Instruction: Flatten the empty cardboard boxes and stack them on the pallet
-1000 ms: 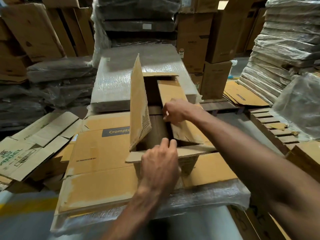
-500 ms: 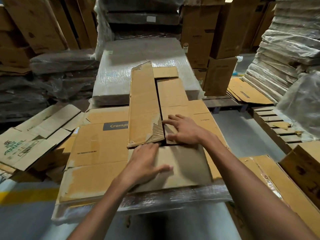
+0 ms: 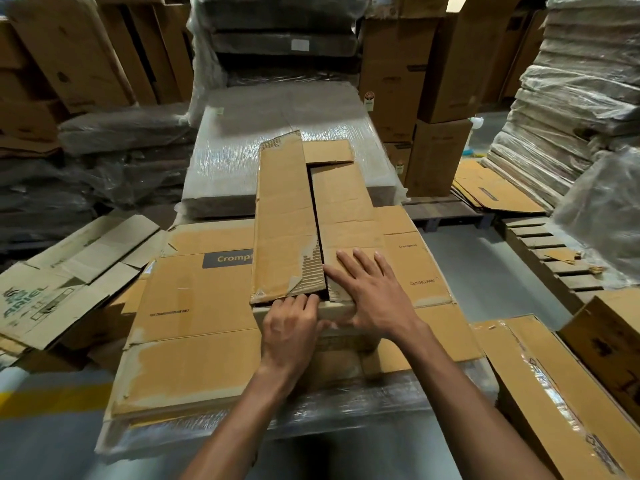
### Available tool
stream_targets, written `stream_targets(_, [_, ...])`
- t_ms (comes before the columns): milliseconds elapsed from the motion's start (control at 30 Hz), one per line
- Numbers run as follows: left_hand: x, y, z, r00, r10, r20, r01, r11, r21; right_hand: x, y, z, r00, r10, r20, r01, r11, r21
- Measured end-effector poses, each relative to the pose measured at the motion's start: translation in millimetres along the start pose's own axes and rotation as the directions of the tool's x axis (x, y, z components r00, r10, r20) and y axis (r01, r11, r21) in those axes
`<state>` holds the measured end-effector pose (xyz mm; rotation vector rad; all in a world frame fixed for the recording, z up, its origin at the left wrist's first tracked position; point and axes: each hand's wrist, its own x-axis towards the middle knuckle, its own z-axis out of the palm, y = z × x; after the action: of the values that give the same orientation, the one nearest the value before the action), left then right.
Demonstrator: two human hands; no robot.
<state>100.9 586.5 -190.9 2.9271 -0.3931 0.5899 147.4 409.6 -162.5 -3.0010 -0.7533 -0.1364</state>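
A narrow cardboard box (image 3: 287, 216) lies pressed flat on top of a stack of flattened Crompton boxes (image 3: 194, 306) wrapped low down in clear plastic. Its two long flaps lie side by side and point away from me; the left one is torn at its near end. My right hand (image 3: 372, 299) lies flat, fingers spread, on the right flap (image 3: 346, 216). My left hand (image 3: 291, 327) rests on the box's near end, its fingers bent with the tips against the torn end of the left flap.
A plastic-wrapped bundle (image 3: 277, 112) stands just behind the stack. Loose flattened cartons (image 3: 59, 282) lie on the left, more boxes (image 3: 554, 393) at the near right. A bare wooden pallet (image 3: 554, 258) lies to the right, with wrapped piles (image 3: 575, 109) behind it.
One second ago the box stood open with a flap upright. Both hands have pushed it down flat. My right hand has spread on the right flap and my left has slid up to the flap's end.
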Motion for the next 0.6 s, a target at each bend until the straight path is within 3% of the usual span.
stream_targets(100, [-1.1,-3.0,0.9,1.000,-0.020,0.012,0.021,0.995,-0.101,1.5,1.3,-0.6,1.000,-0.007,0.008,0.007,1.000,0.016])
stream_targets(233, [7.1,-6.9,-20.1,0.994,-0.089,-0.067,0.048,0.888,-0.456,-1.1,4.1,1.6,1.000,-0.011,0.022,0.010,0.999,0.036])
stream_targets(333, [26.3,-21.1,-38.6,0.947,-0.212,-0.241,0.058,0.851,-0.523,0.2,3.0,2.0,0.999,-0.003,0.033,0.001,0.999,0.039])
stream_targets(400, [34.1,-36.5,-42.7,0.911,-0.301,-0.281,0.125,0.853,-0.507,1.2,2.0,2.2,1.000,0.003,0.031,-0.003,1.000,0.031])
stream_targets(467, [37.8,-53.0,-39.1,0.886,-0.393,-0.246,0.263,0.863,-0.431,1.6,1.8,3.0,1.000,0.004,0.024,-0.005,1.000,0.031])
stream_targets(600, [39.0,-75.2,-26.5,0.814,-0.581,0.019,0.551,0.762,-0.340,1.9,0.0,3.8,1.000,0.002,0.023,-0.003,0.999,0.044])
